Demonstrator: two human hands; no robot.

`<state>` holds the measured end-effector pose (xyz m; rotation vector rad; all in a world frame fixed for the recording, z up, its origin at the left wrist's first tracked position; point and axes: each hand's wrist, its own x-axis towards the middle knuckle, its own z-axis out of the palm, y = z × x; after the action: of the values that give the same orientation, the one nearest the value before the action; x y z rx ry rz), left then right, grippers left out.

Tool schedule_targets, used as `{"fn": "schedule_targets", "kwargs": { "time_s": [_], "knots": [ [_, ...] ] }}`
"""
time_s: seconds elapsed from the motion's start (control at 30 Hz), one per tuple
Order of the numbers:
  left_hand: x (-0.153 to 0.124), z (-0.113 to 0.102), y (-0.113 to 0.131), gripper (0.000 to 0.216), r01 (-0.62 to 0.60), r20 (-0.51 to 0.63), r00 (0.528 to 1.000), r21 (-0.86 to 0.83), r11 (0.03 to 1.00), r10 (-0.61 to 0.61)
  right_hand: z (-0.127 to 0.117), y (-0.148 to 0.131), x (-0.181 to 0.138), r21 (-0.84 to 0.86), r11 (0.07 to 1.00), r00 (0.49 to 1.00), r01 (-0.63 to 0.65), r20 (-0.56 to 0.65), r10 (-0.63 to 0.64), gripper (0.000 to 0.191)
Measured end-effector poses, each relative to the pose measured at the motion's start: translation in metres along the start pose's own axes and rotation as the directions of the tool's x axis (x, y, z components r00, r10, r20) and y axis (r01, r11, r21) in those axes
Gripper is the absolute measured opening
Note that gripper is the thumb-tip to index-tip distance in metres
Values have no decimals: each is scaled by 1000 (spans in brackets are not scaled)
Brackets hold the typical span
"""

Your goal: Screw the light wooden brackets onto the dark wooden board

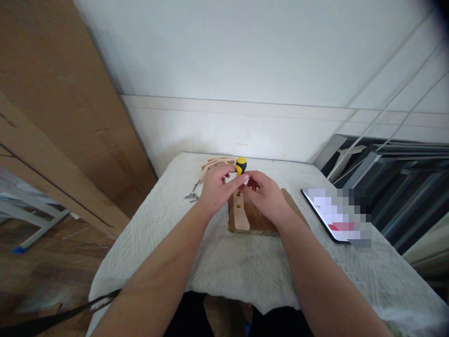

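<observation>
Left hand (216,188) is near a strap (241,218) pointing toward the wall (245,56).

The board (261,222) looks wooden; the strip (241,219) on it, smooth and matt. Around the board sit a plastic-looking handle (242,164) at eleven o'clock, matt cardboard (63,98) at ten, a glossy phone (328,213) at three, textured cloth (242,269) at six.

On my remote feed, hands (217,189) hide the lower part of a yellow-and-black handle (242,162) beside the wooden board (260,221); left of it, metal pieces (191,197) are too small to identify; right, a phone (324,214) shows me only pixelated blocks.
</observation>
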<state>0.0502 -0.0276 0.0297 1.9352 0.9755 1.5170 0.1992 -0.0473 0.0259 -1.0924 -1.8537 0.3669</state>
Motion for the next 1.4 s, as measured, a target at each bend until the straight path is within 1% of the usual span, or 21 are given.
{"fn": "schedule_targets", "kwargs": {
  "time_s": [0.1, 0.2, 0.27, 0.33, 0.4, 0.47, 0.53, 0.63, 0.7, 0.77, 0.83, 0.93, 1.0, 1.03, 1.13, 1.2, 1.3, 1.4],
  "knots": [
    [0, 0, -1, 19, -15, -3, 1000, -17, 1000, 15, -2, -3, 0, -17, 999, 998, -30, 51, 31, 20],
    [1, -2, -3, 21, -20, 46, 999, -2, 1000, 20, -3, -5, 0, -19, 999, 995, -49, 82, 51, 19],
    [1, -2, -5, 23, -12, 32, 999, 8, 1000, 12, -2, -4, 0, -7, 1000, 997, -23, 70, 23, 17],
    [2, -3, -6, 24, -1, -1, 1000, 31, 1000, 2, 0, -1, 0, 12, 1000, 1000, -4, 20, 3, 16],
    [2, -3, -6, 25, -7, -5, 1000, 37, 999, 7, 1, 2, 1, 39, 999, 999, -31, -18, 31, 18],
    [2, -3, -7, 24, -37, 16, 999, -5, 999, 37, 1, 3, 2, 74, 995, 997, -72, 5, 72, 22],
    [3, -3, -8, 21, -65, 42, 997, -58, 996, 67, 0, 2, 2, 101, 991, 996, -87, 41, 83, 25],
    [3, -3, -10, 20, -45, 54, 997, -61, 997, 49, -1, -2, 1, 118, 989, 994, -93, 63, 86, 26],
    [3, -3, -11, 22, -5, 37, 999, -60, 998, 7, 0, -3, 1, 108, 988, 993, -108, 51, 103, 25],
    [2, -2, -12, 24, 25, 31, 999, -64, 998, -23, 1, -1, 1, 95, 989, 994, -112, 9, 112, 23],
    [1, -1, -13, 26, 20, 24, 1000, -67, 998, -18, 2, 1, 2, 96, 990, 994, -106, -12, 108, 21],
    [1, 0, -14, 25, -29, 27, 999, -75, 997, 32, 1, 1, 2, 121, 986, 992, -114, 58, 108, 23],
    [2, 1, -15, 22, -38, 41, 998, -71, 997, 41, 1, 0, 2, 142, 983, 991, -112, 89, 100, 25],
    [2, 1, -15, 21, -32, 46, 998, -69, 997, 35, 0, -1, 2, 145, 983, 992, -112, 82, 101, 25],
    [2, 1, -15, 21, 8, 35, 999, -82, 997, -5, 1, 0, 1, 122, 988, 995, -97, -12, 100, 24],
    [2, 1, -15, 24, 22, 30, 999, -84, 996, -19, 2, 1, 2, 99, 993, 997, -57, -52, 62, 23],
    [3, 1, -13, 25, -17, 71, 997, -73, 997, 22, 2, 2, 2, 87, 996, 1000, 7, -15, -6, 19],
    [3, 2, -13, 22, -49, 93, 994, -71, 996, 55, 1, 1, 3, 66, 998, 1000, 21, 7, -22, 18]
  ]
}}
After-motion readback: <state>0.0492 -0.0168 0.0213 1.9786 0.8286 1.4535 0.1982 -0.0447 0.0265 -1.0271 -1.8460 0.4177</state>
